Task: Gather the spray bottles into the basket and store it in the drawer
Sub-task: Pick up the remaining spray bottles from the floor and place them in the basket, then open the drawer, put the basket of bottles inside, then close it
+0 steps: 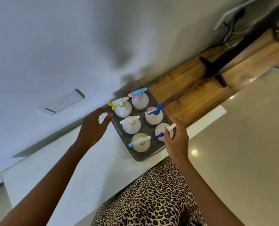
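A dark grey perforated basket [140, 156] rests on the white countertop [80, 160], close to its front edge. Several white spray bottles stand upright inside it in two rows, with blue, yellow, pink or white trigger heads. My right hand [176, 141] is closed around the neck of the near-right bottle [162, 130], which has a white head and a dark blue nozzle. My left hand [93, 126] hovers at the basket's far-left rim beside the yellow-nozzle bottle [121, 108], fingers curled and apart, holding nothing.
A wooden shelf surface [189, 88] continues to the right of the basket, carrying a black monitor stand [212, 69] with cables behind it. The wall holds a white switch plate [62, 101]. Leopard-print clothing [150, 198] fills the bottom centre.
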The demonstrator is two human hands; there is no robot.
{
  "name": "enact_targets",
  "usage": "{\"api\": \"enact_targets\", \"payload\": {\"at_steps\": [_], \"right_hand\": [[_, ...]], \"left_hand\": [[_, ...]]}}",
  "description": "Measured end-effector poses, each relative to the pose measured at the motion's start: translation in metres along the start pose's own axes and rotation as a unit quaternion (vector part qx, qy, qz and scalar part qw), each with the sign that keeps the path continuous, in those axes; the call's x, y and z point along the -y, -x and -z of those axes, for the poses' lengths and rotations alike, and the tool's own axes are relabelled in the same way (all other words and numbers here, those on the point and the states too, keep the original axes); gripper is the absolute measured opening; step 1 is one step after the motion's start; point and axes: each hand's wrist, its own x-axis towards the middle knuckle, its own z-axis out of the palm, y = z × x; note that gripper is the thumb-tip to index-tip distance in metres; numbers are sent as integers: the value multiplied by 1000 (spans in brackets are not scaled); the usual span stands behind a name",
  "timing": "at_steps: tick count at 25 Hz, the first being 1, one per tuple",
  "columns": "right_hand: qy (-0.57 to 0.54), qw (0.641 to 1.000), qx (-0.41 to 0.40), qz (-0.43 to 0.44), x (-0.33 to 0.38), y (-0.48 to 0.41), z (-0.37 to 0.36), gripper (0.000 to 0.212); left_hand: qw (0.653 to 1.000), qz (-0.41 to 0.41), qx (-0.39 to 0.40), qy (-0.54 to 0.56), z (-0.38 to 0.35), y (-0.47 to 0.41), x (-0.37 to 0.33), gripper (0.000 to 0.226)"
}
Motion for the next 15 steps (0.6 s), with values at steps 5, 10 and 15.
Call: {"api": "enact_targets", "payload": {"at_steps": [5,10,15], "right_hand": [[-149,945,-75,-281,-43,38,-23,56],[-253,841,-79,-471,-79,28,-64,59],[-310,778,-90,-540,-118,7,-98,54]], "left_hand": [[996,27,84,-15,-22,-79,0,29],[957,152,206,135,-50,-155,7,37],[940,170,292,45,-87,-194,33,58]]}}
